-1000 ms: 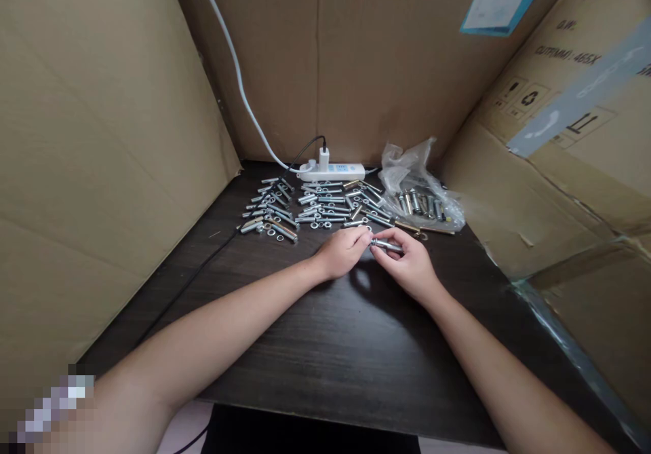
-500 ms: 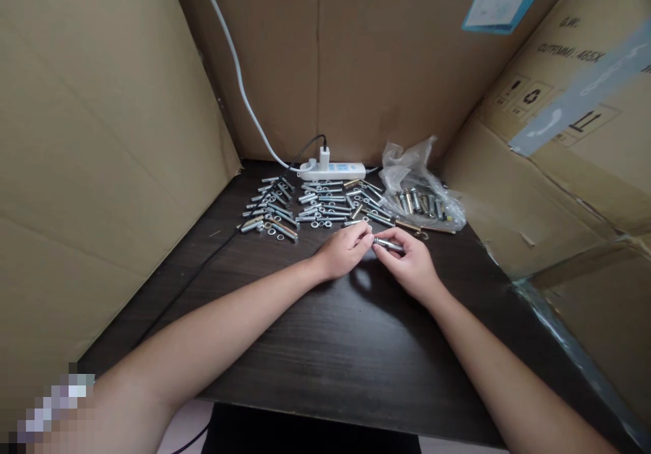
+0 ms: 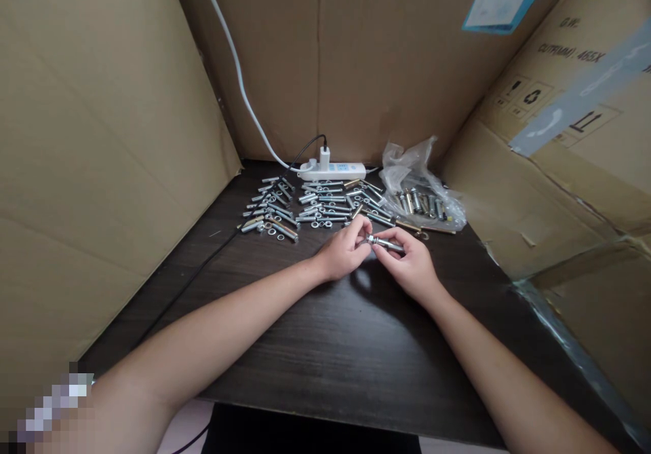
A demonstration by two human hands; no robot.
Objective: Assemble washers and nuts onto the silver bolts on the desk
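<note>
Between the fingertips of my right hand (image 3: 409,257) is a silver expansion bolt (image 3: 390,244), lying roughly level just above the table. Its left end carries a hex nut (image 3: 371,239) and what look like washers. My left hand (image 3: 347,247) is closed at that end, thumb and fingers at the nut; the bolt's tip is partly hidden by them. Behind my hands lie rows of loose bolts, sleeves, nuts and washers (image 3: 325,208), with another group of bolts and washers (image 3: 272,210) to the left.
A clear plastic bag (image 3: 432,193) with several bolts lies at the back right. At the back sits a white power strip (image 3: 333,171) with a plugged-in charger. A black cable (image 3: 203,264) crosses the dark table (image 3: 325,352) on the left. Cardboard walls (image 3: 274,67) enclose three sides.
My left fingers have shifted and lifted slightly at the bolt's end, so the nut shows more plainly. My right hand has stayed in place with the expansion bolt.
</note>
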